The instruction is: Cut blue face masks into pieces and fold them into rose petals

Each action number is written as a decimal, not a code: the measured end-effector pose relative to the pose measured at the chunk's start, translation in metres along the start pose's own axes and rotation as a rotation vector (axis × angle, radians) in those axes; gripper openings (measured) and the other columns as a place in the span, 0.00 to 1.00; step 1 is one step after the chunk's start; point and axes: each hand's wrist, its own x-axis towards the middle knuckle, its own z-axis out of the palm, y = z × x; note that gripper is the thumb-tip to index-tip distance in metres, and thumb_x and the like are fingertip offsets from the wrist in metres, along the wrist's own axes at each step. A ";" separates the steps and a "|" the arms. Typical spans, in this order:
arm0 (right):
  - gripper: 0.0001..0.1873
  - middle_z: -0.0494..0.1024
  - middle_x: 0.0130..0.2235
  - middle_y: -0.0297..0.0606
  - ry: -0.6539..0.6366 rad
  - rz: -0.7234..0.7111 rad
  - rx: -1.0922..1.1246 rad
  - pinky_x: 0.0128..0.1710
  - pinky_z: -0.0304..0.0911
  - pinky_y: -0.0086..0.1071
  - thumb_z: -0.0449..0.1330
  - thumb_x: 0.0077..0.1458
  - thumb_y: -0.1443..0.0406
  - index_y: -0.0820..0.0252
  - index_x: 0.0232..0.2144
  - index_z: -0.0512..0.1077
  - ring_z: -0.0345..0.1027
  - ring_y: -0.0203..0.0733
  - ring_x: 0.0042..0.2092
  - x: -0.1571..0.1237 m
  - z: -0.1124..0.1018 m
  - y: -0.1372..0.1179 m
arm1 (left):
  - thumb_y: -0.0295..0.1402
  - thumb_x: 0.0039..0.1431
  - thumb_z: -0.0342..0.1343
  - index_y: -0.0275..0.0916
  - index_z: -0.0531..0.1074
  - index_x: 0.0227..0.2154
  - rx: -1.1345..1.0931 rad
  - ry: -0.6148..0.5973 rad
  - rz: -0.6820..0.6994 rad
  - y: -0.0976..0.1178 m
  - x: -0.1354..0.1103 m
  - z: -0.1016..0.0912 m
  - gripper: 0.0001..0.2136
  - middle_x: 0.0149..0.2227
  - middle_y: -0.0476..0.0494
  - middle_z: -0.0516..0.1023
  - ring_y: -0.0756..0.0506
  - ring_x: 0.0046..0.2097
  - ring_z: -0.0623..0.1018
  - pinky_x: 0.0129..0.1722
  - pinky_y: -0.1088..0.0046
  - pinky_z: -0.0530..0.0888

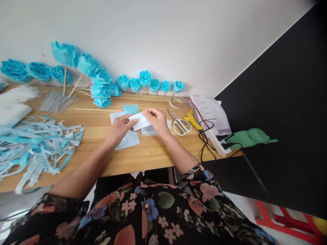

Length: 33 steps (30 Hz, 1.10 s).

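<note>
Between my two hands is a pale blue sheet (140, 121), apparently folded; whether it is paper or cloth I cannot tell. My left hand (121, 129) pinches its left end between thumb and fingers. At the other end, my right hand (157, 120) grips the upper right edge. Below them, more pale blue sheets (129, 141) lie on the wooden table, partly covered by the hands. A brighter blue square (130, 109) sits just behind, near the tip of a thin wooden stick (97, 109).
Blue handmade flowers (145, 78) on sticks stand along the wall. Cut strips (43, 146) heap at the left. To the right are scissors (182, 126), a tape roll (176, 102), a yellow glue gun (192, 119), a power strip (216, 141) with black cables and printed papers (211, 112).
</note>
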 end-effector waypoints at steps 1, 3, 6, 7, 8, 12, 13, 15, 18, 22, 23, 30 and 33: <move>0.18 0.77 0.30 0.32 0.003 -0.002 -0.005 0.33 0.62 0.28 0.66 0.51 0.49 0.59 0.31 0.77 0.67 0.35 0.32 0.000 0.000 0.000 | 0.43 0.50 0.69 0.34 0.80 0.34 0.013 0.004 0.003 0.001 0.000 0.000 0.16 0.25 0.44 0.79 0.48 0.26 0.74 0.28 0.73 0.70; 0.19 0.76 0.30 0.32 0.012 -0.007 -0.019 0.33 0.62 0.28 0.66 0.51 0.49 0.59 0.31 0.77 0.67 0.35 0.32 0.001 0.000 0.000 | 0.45 0.50 0.68 0.35 0.79 0.27 0.052 0.015 0.002 0.002 0.000 -0.001 0.16 0.23 0.44 0.78 0.48 0.26 0.74 0.29 0.73 0.70; 0.19 0.76 0.29 0.32 0.025 -0.010 -0.027 0.33 0.62 0.28 0.66 0.50 0.49 0.59 0.30 0.76 0.66 0.35 0.32 0.001 0.000 0.000 | 0.45 0.50 0.68 0.35 0.79 0.25 0.086 0.024 -0.005 0.002 0.000 -0.002 0.16 0.23 0.43 0.78 0.47 0.26 0.74 0.29 0.72 0.70; 0.19 0.75 0.29 0.32 0.028 -0.009 -0.030 0.33 0.61 0.28 0.66 0.50 0.49 0.59 0.30 0.76 0.66 0.35 0.32 0.001 0.000 -0.001 | 0.45 0.50 0.68 0.35 0.78 0.24 0.095 0.027 -0.002 0.002 0.000 -0.002 0.16 0.22 0.43 0.78 0.48 0.26 0.74 0.29 0.72 0.69; 0.19 0.75 0.28 0.32 0.031 -0.009 -0.032 0.33 0.61 0.28 0.66 0.50 0.49 0.59 0.29 0.76 0.66 0.35 0.31 0.002 0.000 -0.002 | 0.45 0.51 0.67 0.35 0.78 0.24 0.106 0.029 0.004 0.002 0.000 -0.002 0.16 0.22 0.43 0.78 0.48 0.26 0.74 0.29 0.72 0.69; 0.20 0.74 0.28 0.32 -0.011 -0.005 -0.030 0.32 0.60 0.28 0.64 0.52 0.48 0.60 0.29 0.75 0.65 0.34 0.32 0.001 -0.001 -0.008 | 0.45 0.51 0.66 0.36 0.77 0.23 0.136 0.027 0.023 0.000 0.000 -0.003 0.16 0.22 0.44 0.78 0.49 0.26 0.73 0.28 0.74 0.68; 0.20 0.74 0.29 0.32 -0.032 -0.008 -0.029 0.32 0.60 0.28 0.64 0.52 0.48 0.60 0.30 0.75 0.65 0.34 0.32 0.001 -0.002 -0.009 | 0.46 0.51 0.66 0.35 0.77 0.23 0.136 0.027 0.022 -0.001 0.001 -0.004 0.16 0.22 0.44 0.78 0.49 0.25 0.73 0.27 0.74 0.68; 0.19 0.74 0.29 0.32 -0.067 -0.020 -0.042 0.32 0.60 0.27 0.64 0.52 0.50 0.60 0.31 0.75 0.65 0.34 0.31 0.001 -0.003 -0.009 | 0.47 0.50 0.67 0.35 0.77 0.24 0.116 0.035 0.023 -0.003 0.002 -0.004 0.17 0.22 0.45 0.78 0.49 0.25 0.73 0.27 0.74 0.69; 0.18 0.73 0.27 0.31 -0.098 -0.037 -0.082 0.32 0.59 0.27 0.64 0.53 0.51 0.61 0.32 0.75 0.63 0.33 0.30 0.001 -0.003 -0.006 | 0.47 0.49 0.67 0.34 0.77 0.27 0.048 0.067 0.053 -0.004 0.005 -0.006 0.18 0.24 0.46 0.78 0.49 0.25 0.75 0.27 0.73 0.73; 0.16 0.72 0.27 0.31 -0.126 -0.067 -0.133 0.33 0.59 0.28 0.62 0.55 0.53 0.61 0.33 0.75 0.64 0.33 0.31 0.001 -0.003 -0.006 | 0.46 0.49 0.67 0.35 0.77 0.29 -0.003 0.115 0.105 -0.002 0.008 -0.007 0.17 0.26 0.46 0.78 0.49 0.25 0.76 0.25 0.73 0.74; 0.16 0.72 0.28 0.31 -0.125 -0.078 -0.145 0.34 0.59 0.28 0.62 0.55 0.53 0.61 0.32 0.74 0.65 0.34 0.31 0.000 -0.003 -0.007 | 0.46 0.49 0.67 0.35 0.77 0.29 0.003 0.120 0.114 -0.001 0.008 -0.007 0.17 0.26 0.46 0.78 0.49 0.24 0.76 0.24 0.74 0.73; 0.14 0.80 0.36 0.35 -0.185 -0.160 -0.230 0.40 0.61 0.29 0.61 0.57 0.55 0.61 0.36 0.77 0.69 0.35 0.36 0.003 -0.008 -0.007 | 0.43 0.55 0.63 0.35 0.74 0.26 0.197 0.042 0.158 -0.001 0.004 -0.009 0.15 0.19 0.48 0.75 0.52 0.20 0.71 0.21 0.77 0.68; 0.13 0.80 0.35 0.35 -0.166 -0.216 -0.347 0.40 0.59 0.29 0.59 0.59 0.57 0.61 0.35 0.76 0.69 0.36 0.36 0.009 -0.017 -0.007 | 0.41 0.56 0.62 0.36 0.73 0.25 0.229 0.008 0.134 -0.002 0.004 -0.008 0.13 0.19 0.48 0.75 0.52 0.19 0.70 0.20 0.77 0.66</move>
